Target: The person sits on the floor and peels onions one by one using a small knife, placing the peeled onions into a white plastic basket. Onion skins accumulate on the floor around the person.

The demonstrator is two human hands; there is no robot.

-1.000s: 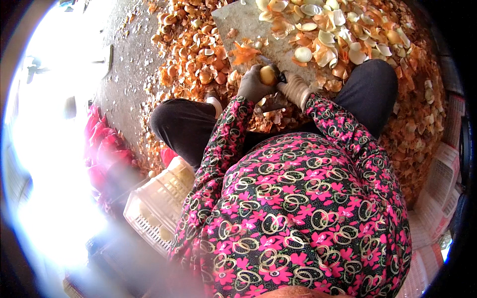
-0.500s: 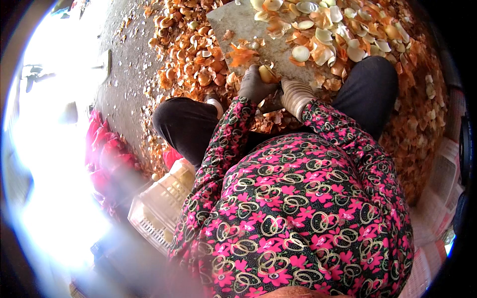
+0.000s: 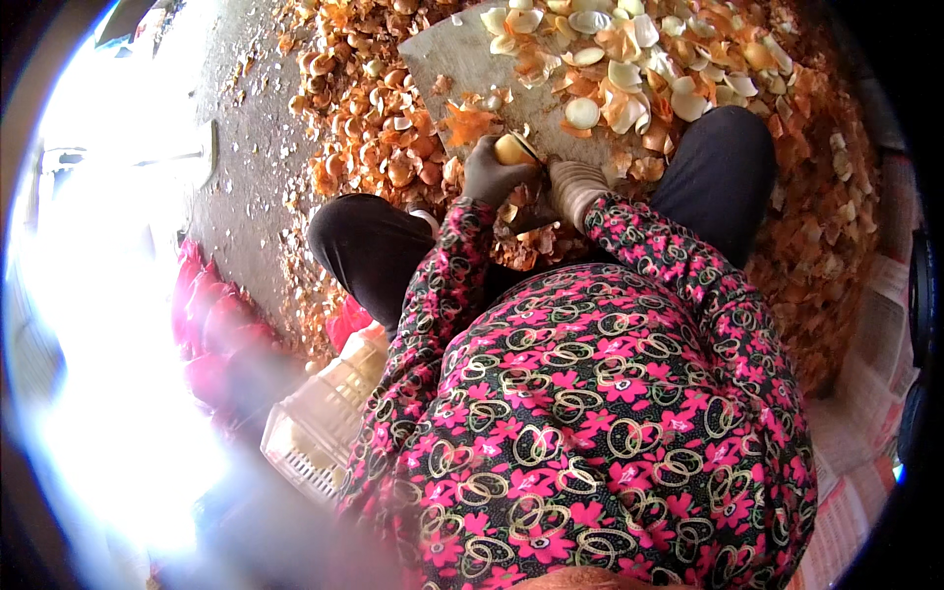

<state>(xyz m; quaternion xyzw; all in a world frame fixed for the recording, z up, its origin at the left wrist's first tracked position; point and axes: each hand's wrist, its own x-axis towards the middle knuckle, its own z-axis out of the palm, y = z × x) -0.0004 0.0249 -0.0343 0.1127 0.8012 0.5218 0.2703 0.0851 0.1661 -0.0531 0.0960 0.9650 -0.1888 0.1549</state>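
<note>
Here we are, and the left hand (image 3: 492, 177) has its fingers wrapped round an onion (image 3: 513, 149), up over the near edge of the grey board (image 3: 462, 64), just in from its near-left corner! Tight beside it, the right hand (image 3: 575, 187) is curled, but its fingertips are tucked from sight, so I can't tell what it grips; a thin dark line, perhaps a blade (image 3: 535, 152), lies against the onion's right side. And there's the danger: if that is a blade, a skid on the slick, curved surface could bring it into the left fingers. Loosen that left hold, and the onion could pop out and roll off the board's left edge into the brown onion heap (image 3: 364, 128). Now the count! Two hands, one onion between them, one board, one pale slatted crate (image 3: 339, 398) down by the left arm. One round white piece (image 3: 582, 113) shows plainly near the board's middle; the pale layers (image 3: 629, 74) toward its far edge and the heap overlap far too much to number.
</note>
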